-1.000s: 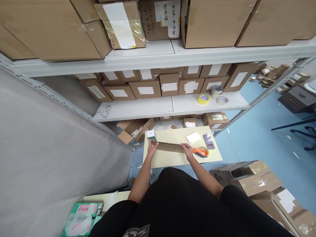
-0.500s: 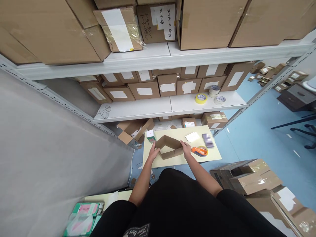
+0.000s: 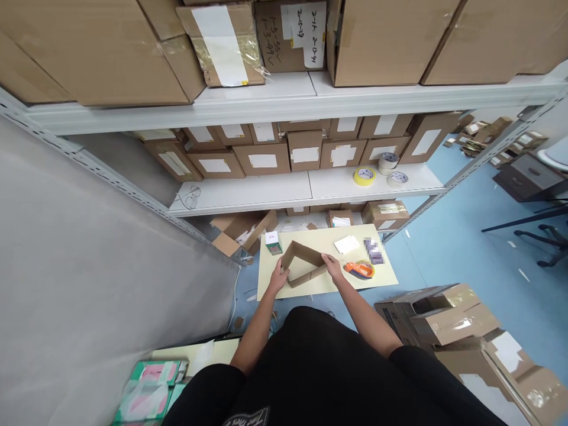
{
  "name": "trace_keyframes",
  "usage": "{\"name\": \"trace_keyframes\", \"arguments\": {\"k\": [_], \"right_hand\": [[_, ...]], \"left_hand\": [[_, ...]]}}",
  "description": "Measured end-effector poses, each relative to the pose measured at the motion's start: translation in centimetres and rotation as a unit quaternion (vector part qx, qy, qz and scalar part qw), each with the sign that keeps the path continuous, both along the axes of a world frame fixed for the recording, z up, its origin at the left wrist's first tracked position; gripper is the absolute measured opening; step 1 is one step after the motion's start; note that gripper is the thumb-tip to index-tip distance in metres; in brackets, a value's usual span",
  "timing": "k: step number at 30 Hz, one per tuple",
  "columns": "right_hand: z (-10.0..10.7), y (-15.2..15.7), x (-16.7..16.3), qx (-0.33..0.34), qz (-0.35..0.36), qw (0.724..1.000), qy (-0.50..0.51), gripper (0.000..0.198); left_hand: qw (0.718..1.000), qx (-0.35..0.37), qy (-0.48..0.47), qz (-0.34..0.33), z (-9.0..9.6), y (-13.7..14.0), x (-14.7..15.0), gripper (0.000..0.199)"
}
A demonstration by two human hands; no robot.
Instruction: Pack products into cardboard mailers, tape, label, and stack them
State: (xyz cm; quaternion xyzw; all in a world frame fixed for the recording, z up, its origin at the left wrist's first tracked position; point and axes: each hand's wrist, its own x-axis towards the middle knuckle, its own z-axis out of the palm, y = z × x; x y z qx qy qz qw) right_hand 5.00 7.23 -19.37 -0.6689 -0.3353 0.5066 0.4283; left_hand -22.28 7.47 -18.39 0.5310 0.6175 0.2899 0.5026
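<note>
A brown cardboard box (image 3: pixel 306 278) stands opened out as a four-sided frame over the pale yellow table (image 3: pixel 248 291), and the table top shows through it. My left hand (image 3: pixel 278 277) is closed on its left corner. At the opposite corner, my right hand (image 3: pixel 331 266) grips the cardboard between thumb and fingers. Just beyond my left hand sits a small white and green box (image 3: pixel 273 242). To the right of my right hand lies an orange tape dispenser (image 3: pixel 359 270) with a roll of tape. White papers (image 3: pixel 347 245) and a blurred purple item (image 3: pixel 373 251) lie farther back.
A metal shelf rack (image 3: pixel 248 198) stands ahead, stacked with labelled cartons (image 3: pixel 261 158). Tape rolls, one yellow (image 3: pixel 364 176), sit on its middle shelf. An opened carton (image 3: pixel 242 229) is left of the table. Large cartons (image 3: pixel 461 319) stand at right; green-and-pink packages (image 3: pixel 151 384) lie lower left.
The box frame has tilted and skewed slightly between my hands, its right side drawn a little nearer the left. Both hands keep their hold. The camera view has shifted slightly.
</note>
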Motion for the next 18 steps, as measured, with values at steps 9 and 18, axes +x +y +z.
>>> {"name": "trace_keyframes", "arguments": {"k": [9, 18], "right_hand": [[-0.1, 1.0, -1.4, -0.016, -0.078, 0.984, -0.16, 0.069], [0.4, 1.4, -1.8, -0.054, -0.087, 0.981, -0.165, 0.063]], "left_hand": [[1.0, 0.009, -0.02, -0.01, -0.9, -0.3, -0.5, 0.082], [0.998, 0.002, -0.04, -0.049, -1.3, -0.3, -1.2, 0.084]]}}
